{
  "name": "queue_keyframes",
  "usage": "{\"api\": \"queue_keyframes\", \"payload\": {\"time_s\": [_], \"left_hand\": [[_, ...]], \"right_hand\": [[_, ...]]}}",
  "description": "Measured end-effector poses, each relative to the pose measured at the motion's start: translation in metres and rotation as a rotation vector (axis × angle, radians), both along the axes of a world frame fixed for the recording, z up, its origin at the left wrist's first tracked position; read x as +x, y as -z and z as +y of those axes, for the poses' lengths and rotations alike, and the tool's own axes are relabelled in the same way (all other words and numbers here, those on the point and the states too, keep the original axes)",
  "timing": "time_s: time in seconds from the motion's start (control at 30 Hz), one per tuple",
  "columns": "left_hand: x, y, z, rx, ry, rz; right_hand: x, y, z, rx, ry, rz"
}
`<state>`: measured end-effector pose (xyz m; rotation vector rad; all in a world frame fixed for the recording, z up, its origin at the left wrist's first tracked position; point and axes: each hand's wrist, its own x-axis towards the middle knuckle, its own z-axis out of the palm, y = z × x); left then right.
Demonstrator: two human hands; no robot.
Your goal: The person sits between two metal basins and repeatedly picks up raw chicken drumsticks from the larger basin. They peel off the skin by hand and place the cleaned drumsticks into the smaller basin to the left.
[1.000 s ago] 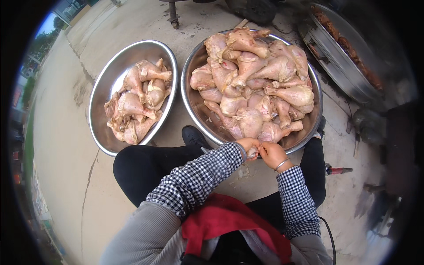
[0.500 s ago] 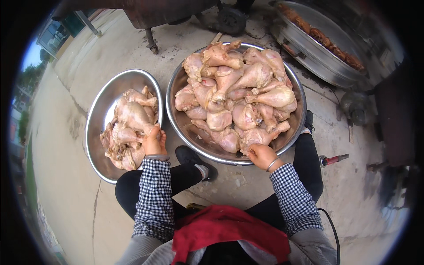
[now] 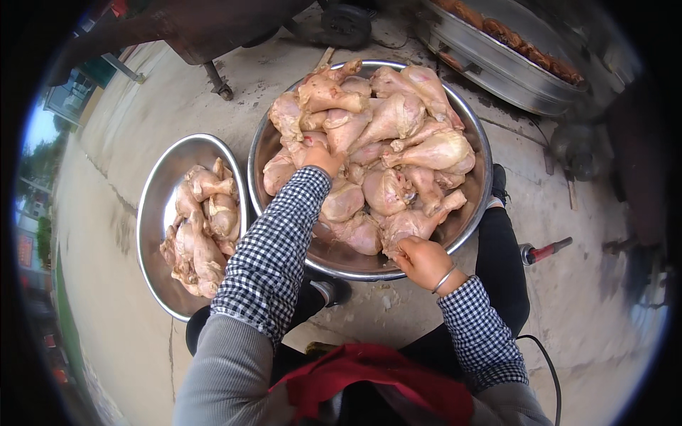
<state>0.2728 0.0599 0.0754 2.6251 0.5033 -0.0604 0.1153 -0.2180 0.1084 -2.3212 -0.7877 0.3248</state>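
A large round steel basin [image 3: 323, 264] stands before me, heaped with raw, pale chicken legs [image 3: 398, 117]. My left hand [image 3: 323, 157] reaches into its left side, fingers bent onto a chicken leg [image 3: 348, 128]; the fingertips are hidden among the meat. At the near right rim, my right hand [image 3: 423, 261] pinches the lower end of another chicken leg [image 3: 415, 221], which lies against the pile. To the left sits a smaller oval steel basin [image 3: 150, 266], with several chicken legs [image 3: 199, 241] lying in it.
A tilted round metal pan [image 3: 508, 79] with browned pieces is at the far right. A dark metal stand on legs [image 3: 213, 78] and a black wheel [image 3: 346, 25] are beyond the basins. On the concrete lie a red-handled tool [image 3: 547, 251] and a black cable [image 3: 553, 369].
My left hand has left a chicken leg in the small basin and moved right into the large one. My right hand keeps its hold at the near rim.
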Motion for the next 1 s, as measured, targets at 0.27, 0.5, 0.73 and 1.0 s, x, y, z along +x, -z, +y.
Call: {"api": "queue_keyframes", "payload": {"time_s": [0.27, 0.5, 0.73, 1.0], "left_hand": [[0.043, -0.005, -0.028, -0.046, 0.005, 0.359], [0.021, 0.004, -0.021, -0.813, -0.236, 0.351], [-0.138, -0.018, -0.028, -1.921, -0.138, 0.488], [-0.235, 0.031, -0.056, -1.513, -0.342, 0.605]], "right_hand": [[0.003, 0.002, -0.006, 0.017, -0.008, 0.015], [0.003, 0.005, -0.006, -0.009, -0.019, 0.012], [0.000, -0.001, -0.006, 0.045, -0.003, -0.024], [-0.004, 0.010, -0.003, 0.040, 0.000, 0.107]]}}
